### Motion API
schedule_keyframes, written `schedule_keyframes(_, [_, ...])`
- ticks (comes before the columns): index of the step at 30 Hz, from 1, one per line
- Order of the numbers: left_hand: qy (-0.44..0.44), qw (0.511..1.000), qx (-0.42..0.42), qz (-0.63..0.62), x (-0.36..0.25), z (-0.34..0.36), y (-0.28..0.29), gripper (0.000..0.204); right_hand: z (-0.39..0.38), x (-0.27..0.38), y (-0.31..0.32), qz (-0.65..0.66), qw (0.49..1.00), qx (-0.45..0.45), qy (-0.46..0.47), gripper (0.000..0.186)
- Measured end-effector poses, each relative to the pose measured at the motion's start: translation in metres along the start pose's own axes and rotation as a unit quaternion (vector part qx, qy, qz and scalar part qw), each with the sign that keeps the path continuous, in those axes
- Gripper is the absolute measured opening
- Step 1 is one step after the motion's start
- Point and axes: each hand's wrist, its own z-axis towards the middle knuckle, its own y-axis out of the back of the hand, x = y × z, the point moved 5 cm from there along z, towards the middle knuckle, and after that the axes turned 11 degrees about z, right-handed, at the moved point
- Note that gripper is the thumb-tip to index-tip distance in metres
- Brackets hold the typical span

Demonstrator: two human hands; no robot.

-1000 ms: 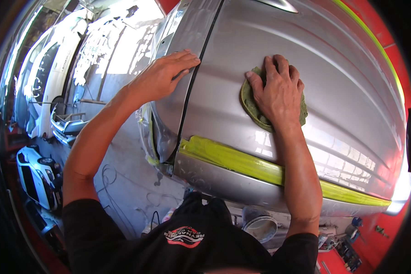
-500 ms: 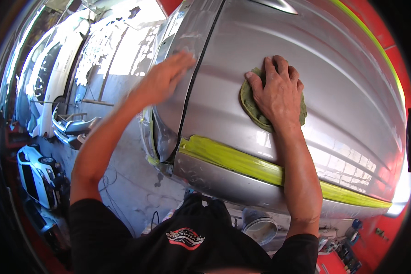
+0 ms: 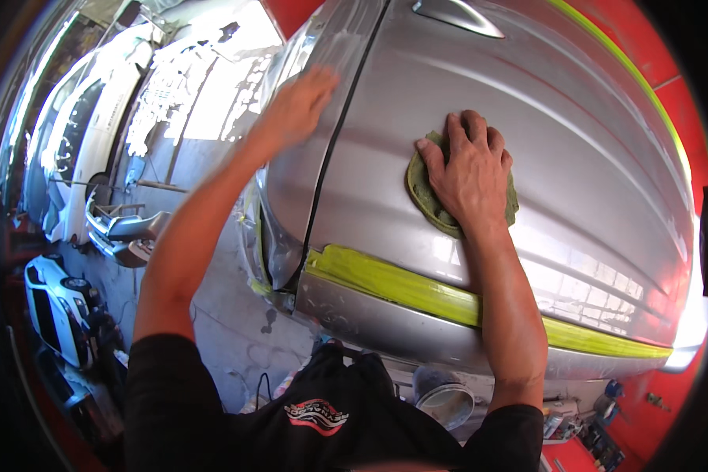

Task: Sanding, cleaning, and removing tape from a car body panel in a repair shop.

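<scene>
Leftward has slid the open left hand (image 3: 297, 106) — right hand (image 3: 470, 177) flat on the green pad (image 3: 426, 197), roundish.

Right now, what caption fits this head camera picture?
Right hand presses a green pad on a silver car door; left hand rests beside the door gap.
</scene>
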Motion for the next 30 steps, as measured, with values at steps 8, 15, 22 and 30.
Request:
schedule_keyframes(8, [0.019, 0.996, -0.082, 0.029, 0.022, 0.029, 0.018, 0.035, 0.002, 0.017, 0.003, -0.003, 1.0, -0.019, 0.01, 0.061])
schedule_keyframes(15, [0.051, 0.997, -0.062, -0.014, 0.03, 0.08, 0.003, 0.034, -0.001, 0.011, 0.001, 0.002, 1.0, 0.004, 0.005, 0.06])
schedule_keyframes(22, [-0.001, 0.998, -0.062, -0.028, 0.021, 0.006, 0.009, 0.032, -0.001, 0.01, 0.002, -0.019, 1.0, -0.015, 0.007, 0.063])
schedule_keyframes(30, [0.046, 0.991, -0.08, 0.1, 0.102, 0.221, -0.013, 0.037, 0.002, 0.024, 0.004, 0.026, 0.999, -0.013, 0.024, 0.06])
